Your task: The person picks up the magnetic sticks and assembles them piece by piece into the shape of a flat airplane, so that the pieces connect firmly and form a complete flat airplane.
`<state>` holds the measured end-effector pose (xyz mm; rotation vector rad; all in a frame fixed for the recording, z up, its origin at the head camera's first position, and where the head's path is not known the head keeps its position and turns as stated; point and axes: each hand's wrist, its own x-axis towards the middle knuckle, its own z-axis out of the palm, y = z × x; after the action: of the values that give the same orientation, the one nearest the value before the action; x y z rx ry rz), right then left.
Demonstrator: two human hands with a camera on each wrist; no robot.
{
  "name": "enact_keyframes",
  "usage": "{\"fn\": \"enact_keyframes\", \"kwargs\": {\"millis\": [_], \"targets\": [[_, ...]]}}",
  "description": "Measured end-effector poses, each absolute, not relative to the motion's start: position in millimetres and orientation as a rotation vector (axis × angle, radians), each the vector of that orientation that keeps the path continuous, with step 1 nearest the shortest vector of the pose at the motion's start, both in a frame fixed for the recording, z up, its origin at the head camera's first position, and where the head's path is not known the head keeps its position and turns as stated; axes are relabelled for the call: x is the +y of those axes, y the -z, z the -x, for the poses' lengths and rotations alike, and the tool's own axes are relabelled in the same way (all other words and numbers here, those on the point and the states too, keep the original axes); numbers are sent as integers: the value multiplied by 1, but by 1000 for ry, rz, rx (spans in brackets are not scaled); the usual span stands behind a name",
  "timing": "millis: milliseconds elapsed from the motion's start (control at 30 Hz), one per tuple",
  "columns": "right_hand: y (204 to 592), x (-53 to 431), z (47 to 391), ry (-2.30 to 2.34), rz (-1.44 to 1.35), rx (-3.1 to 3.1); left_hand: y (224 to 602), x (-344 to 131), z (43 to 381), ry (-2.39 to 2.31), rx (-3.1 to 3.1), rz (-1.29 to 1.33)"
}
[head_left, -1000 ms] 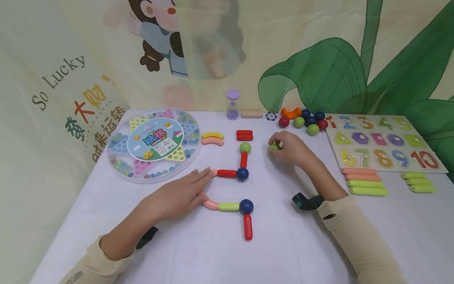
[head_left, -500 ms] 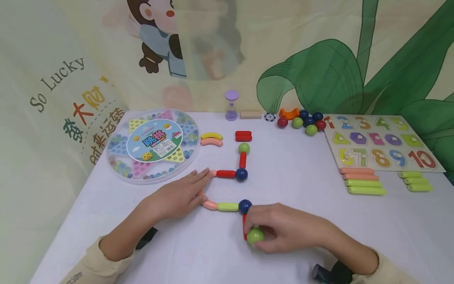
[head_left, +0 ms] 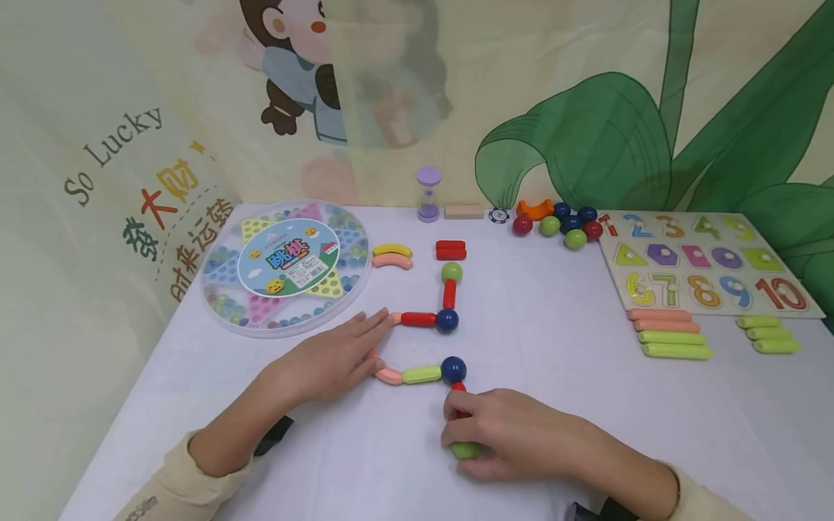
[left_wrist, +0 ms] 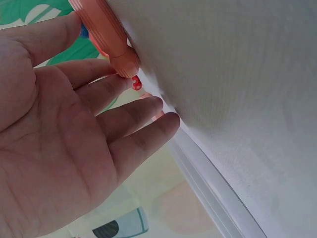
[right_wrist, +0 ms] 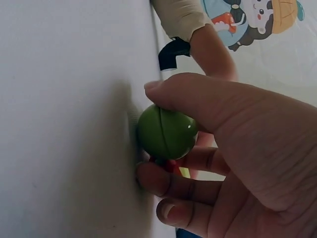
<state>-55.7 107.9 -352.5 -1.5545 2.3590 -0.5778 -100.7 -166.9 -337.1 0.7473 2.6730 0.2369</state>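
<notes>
My right hand [head_left: 515,434] holds a green ball [right_wrist: 167,131] between thumb and fingers, at the near end of a red rod [head_left: 459,387]. Its fingers hide most of that rod in the head view. The rod's far end meets a blue ball [head_left: 453,370], joined to a light green rod [head_left: 422,374] and a curved pink rod [head_left: 389,375]. With fingers extended, my left hand [head_left: 329,358] rests over the pink curve, partly hiding it. Beyond, a second arm of the chain has a red rod [head_left: 418,319], a blue ball [head_left: 447,320], another red rod [head_left: 449,294] and a green ball [head_left: 452,272].
A round marble game board [head_left: 221,315] lies left. Behind stand yellow and pink curved rods [head_left: 392,260], short red rods [head_left: 451,250], an hourglass [head_left: 428,194] and a wooden block [head_left: 464,212]. Several balls [head_left: 575,239], a number puzzle [head_left: 680,295] and spare rods [head_left: 677,352] lie right.
My right hand has brought the green ball from the middle right toward me to the red rod's near end. The near blue ball has shifted slightly away from me. My left hand stays put.
</notes>
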Motion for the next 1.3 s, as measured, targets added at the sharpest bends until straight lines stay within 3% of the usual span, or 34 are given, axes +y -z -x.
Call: {"fn": "enact_keyframes", "kwargs": {"millis": [800, 1067, 1300], "targets": [[347, 112, 70, 736, 1389, 2281, 337, -168, 102, -238, 2669, -772], [319, 100, 148, 835, 1282, 2609, 336, -169, 102, -246, 2667, -767], [320, 46, 222, 435, 1076, 2814, 338, -167, 101, -263, 2660, -754]]}}
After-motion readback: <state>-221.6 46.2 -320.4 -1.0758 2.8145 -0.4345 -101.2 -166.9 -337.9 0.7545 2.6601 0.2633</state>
